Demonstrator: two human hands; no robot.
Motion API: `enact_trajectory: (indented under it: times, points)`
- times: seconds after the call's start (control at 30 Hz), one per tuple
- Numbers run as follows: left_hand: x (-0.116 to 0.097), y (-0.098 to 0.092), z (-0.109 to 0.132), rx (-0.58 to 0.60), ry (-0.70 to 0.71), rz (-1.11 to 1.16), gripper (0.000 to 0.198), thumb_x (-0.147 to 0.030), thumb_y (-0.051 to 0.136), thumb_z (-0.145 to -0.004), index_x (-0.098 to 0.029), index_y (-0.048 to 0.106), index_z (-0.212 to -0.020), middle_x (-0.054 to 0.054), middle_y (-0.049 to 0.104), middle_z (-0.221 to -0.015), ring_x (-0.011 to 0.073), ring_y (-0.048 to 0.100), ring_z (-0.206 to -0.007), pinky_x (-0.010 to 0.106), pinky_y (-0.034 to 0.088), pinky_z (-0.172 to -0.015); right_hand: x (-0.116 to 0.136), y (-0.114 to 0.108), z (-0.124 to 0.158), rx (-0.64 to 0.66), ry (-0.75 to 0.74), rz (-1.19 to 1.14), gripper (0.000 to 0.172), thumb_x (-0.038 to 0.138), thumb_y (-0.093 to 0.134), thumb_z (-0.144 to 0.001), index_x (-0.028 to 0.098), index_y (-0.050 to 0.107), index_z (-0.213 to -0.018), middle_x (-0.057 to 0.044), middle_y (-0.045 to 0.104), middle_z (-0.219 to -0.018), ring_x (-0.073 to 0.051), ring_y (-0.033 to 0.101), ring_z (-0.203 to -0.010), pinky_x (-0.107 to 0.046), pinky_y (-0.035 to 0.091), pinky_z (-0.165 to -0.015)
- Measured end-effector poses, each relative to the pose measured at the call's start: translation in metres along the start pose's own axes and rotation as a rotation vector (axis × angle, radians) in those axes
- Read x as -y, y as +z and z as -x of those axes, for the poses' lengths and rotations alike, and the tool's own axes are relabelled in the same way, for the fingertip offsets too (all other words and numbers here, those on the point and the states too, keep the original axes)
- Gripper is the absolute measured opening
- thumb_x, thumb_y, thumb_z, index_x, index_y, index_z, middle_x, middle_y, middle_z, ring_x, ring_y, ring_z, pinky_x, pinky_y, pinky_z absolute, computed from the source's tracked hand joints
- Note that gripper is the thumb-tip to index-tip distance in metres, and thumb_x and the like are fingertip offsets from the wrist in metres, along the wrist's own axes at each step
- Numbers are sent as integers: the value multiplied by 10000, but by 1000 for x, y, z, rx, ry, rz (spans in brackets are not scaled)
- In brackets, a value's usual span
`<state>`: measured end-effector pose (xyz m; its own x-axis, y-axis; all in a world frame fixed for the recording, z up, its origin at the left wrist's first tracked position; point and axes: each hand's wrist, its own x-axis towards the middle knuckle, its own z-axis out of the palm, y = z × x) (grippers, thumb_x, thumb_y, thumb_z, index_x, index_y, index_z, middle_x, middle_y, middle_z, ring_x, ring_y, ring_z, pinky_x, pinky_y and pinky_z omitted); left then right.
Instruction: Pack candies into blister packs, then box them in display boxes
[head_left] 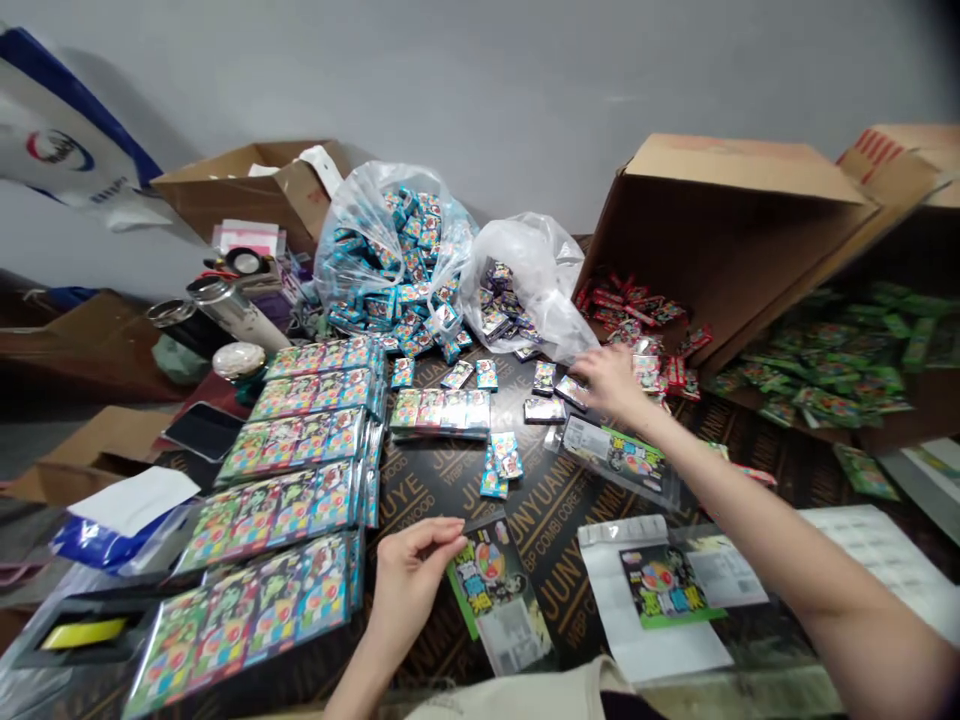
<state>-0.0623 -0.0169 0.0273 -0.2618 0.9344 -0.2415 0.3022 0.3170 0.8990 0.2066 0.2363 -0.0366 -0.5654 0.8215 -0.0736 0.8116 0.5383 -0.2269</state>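
Dark printed tabletop (450, 490), crowded: overlapped rows of filled colourful pouches (300, 470) lie leftmost, fanned, probably to keep each reachable. The left hand (416, 575) pinches the top edge of a clear plastic pouch with green card (491, 590), seemingly steadying it. The right hand (611, 380) stretches onto small silver-purple packets (545, 409); I cannot tell whether it grips any.

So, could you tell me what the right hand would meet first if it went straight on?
Probably the small dark packets lying just ahead of the right hand, though depth is hard to judge and it may already touch the nearest one. Beyond them sits the clear bag of similar packets.
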Motion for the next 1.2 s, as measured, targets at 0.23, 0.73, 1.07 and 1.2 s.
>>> enact_trajectory:
  times: [0.23,0.73,1.07,1.2]
  points:
    - [-13,-18,28,-464,-20,2,213,-314,654,-692,-193,667,-866,47,679,-891,202,629,-825,334,491,-823,107,64,43,155,-254,-630,940,338,721,-567,243,243,-1371,-127,296,-1389,-294,271,-1267,-455,188,-1017]
    - [-22,53,24,437,-574,1127,358,-427,566,-773,-140,584,-986,81,651,-872,190,621,-814,390,479,-804,169,17,143,-38,-113,-1672,941,419,761,-563,290,243,-1337,-96,441,-1279,-246,370,-1221,-413,288,-1003]
    - [-14,80,22,334,-346,556,489,-293,774,-534,-169,564,-958,13,592,-842,104,559,-663,200,429,-546,132,17,171,132,172,-1903,430,513,525,-749,170,620,-991,-62,650,-946,-216,589,-910,-358,436,-829]
    - [-9,78,20,348,-161,324,331,-316,756,-557,-132,622,-796,6,608,-725,96,523,-620,210,405,-600,128,25,173,568,258,-1801,557,565,290,-839,142,579,-1057,-90,655,-882,-193,622,-701,-356,486,-664]
